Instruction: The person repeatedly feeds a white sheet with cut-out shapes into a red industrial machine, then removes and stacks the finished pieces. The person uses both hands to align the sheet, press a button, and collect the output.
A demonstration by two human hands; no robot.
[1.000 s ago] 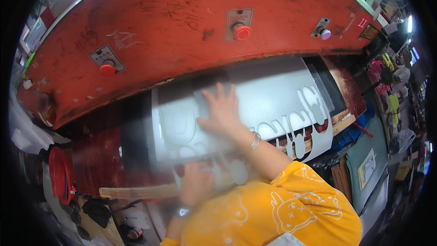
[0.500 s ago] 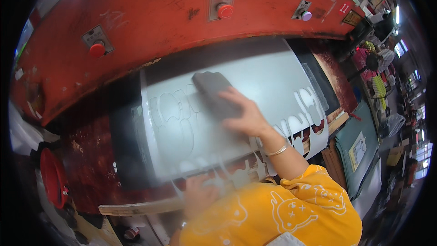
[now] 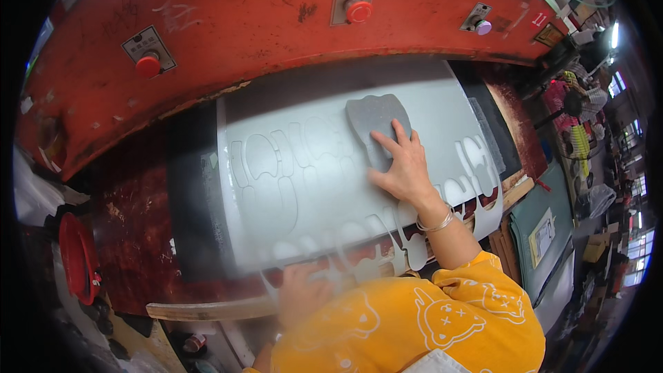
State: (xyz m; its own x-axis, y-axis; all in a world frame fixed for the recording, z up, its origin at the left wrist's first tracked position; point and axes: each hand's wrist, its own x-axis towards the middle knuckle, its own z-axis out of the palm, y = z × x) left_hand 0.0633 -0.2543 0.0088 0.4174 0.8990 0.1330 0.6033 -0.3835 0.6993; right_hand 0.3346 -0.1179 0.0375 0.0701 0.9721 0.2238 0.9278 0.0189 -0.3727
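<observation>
A grey, flat-topped cutting die (image 3: pixel 378 119) with curved edges sits on a pale sheet (image 3: pixel 407 76). My right hand (image 3: pixel 402 164) is on its near end, thumb toward the near left side and fingers spread across the top, gripping it. Left of it, the sheet carries several cut outlines (image 3: pixel 262 157) of long, rounded pieces. Cut-out gaps run along the sheet's near edge, leaving a ragged fringe (image 3: pixel 373 267). At that edge, by the left end of the fringe, my left hand (image 3: pixel 304 289) is smeared by motion, and its fingers cannot be made out.
A red machine beam (image 3: pixel 262 34) with red push buttons (image 3: pixel 358 11) spans the far side. The sheet lies over a black pad (image 3: pixel 197 200) on a dark red table (image 3: pixel 131 235). A wooden strip (image 3: pixel 207 311) edges the front; a fan (image 3: pixel 572 103) stands at right.
My right hand and the cutting die have shifted right across the sheet, uncovering more cut outlines. The die now stands straighter in view. My left hand stays near the front edge.
</observation>
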